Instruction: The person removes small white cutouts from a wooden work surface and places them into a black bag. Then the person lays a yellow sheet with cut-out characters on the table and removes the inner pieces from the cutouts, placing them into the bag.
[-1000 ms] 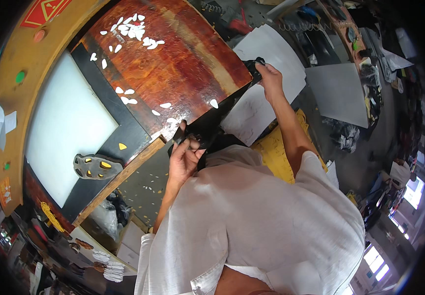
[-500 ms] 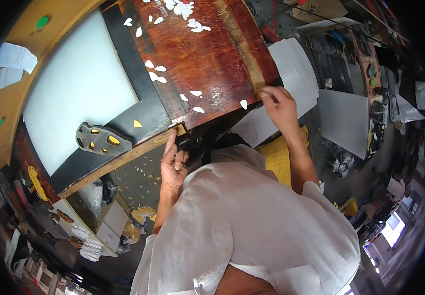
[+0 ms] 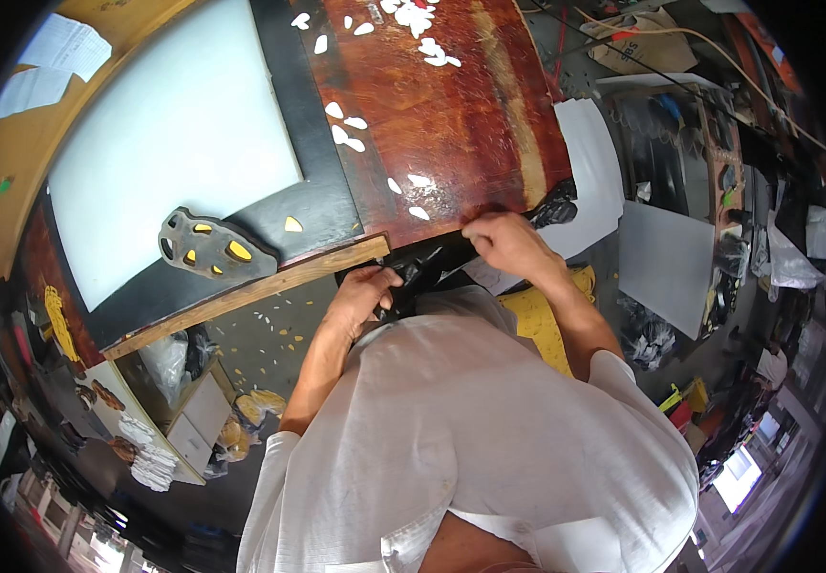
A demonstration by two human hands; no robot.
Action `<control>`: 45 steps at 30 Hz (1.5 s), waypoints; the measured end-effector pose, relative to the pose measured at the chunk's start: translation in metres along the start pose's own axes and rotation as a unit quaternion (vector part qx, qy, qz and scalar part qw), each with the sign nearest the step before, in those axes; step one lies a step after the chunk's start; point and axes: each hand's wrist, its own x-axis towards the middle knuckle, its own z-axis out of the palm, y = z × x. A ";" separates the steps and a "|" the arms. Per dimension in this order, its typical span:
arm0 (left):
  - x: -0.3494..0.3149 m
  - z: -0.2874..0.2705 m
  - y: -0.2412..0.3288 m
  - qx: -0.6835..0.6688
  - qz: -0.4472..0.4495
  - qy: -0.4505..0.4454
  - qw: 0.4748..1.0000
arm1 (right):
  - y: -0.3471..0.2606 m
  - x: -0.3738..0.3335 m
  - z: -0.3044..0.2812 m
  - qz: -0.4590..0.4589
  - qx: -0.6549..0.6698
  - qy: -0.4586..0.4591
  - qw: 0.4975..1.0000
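Bent fingers of my left hand point(image 3: 365, 294) grip the edge of a black plastic bag point(image 3: 424, 269) just below the table's front edge. My right hand point(image 3: 513, 246) is at the same edge further right, over the bag, fingers curled together; whatever they hold is hidden. Small white petal-shaped pieces point(image 3: 419, 213) lie scattered on the red-brown tabletop point(image 3: 422, 115), with a pile of them at the far side. To the left, a dark sole-shaped piece with holes point(image 3: 217, 246) shows yellow through its openings. Beside it lies a small yellow piece point(image 3: 293, 223).
A large white board point(image 3: 174, 134) covers the left of the table, bordered by a black strip. A wooden strip point(image 3: 250, 294) runs along the front edge. White sheets point(image 3: 592, 162) lie at the right, above a yellow sheet point(image 3: 539, 329). Scraps litter the floor at left.
My left hand has left the wooden strip's end for the bag. My right hand has moved left and nearer to me along the edge. The white piece beside it is no longer visible.
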 end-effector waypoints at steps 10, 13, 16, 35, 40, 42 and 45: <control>0.041 -0.001 -0.038 -0.467 0.016 0.043 0.883 | -0.023 0.077 -0.019 -0.067 0.137 0.161 0.975; 0.049 0.001 -0.044 -0.511 0.044 0.033 0.858 | -0.042 0.098 -0.003 -0.167 0.019 0.206 0.964; 0.050 -0.002 -0.049 -0.534 0.045 0.014 0.844 | -0.049 0.099 0.021 -0.213 -0.070 0.188 0.956; 0.030 -0.005 -0.034 -0.491 0.000 0.041 0.870 | 0.028 0.276 -0.115 -0.103 -0.184 0.380 0.901; 0.031 -0.006 -0.039 -0.530 0.020 0.031 0.847 | 0.055 0.390 -0.146 -0.123 -0.236 0.321 0.909; 0.031 -0.006 -0.040 -0.530 0.015 0.044 0.847 | 0.063 0.390 -0.141 -0.189 -0.258 0.274 0.907; 0.032 -0.009 -0.041 -0.513 0.009 0.048 0.857 | 0.074 0.352 -0.124 -0.299 -0.263 0.216 0.891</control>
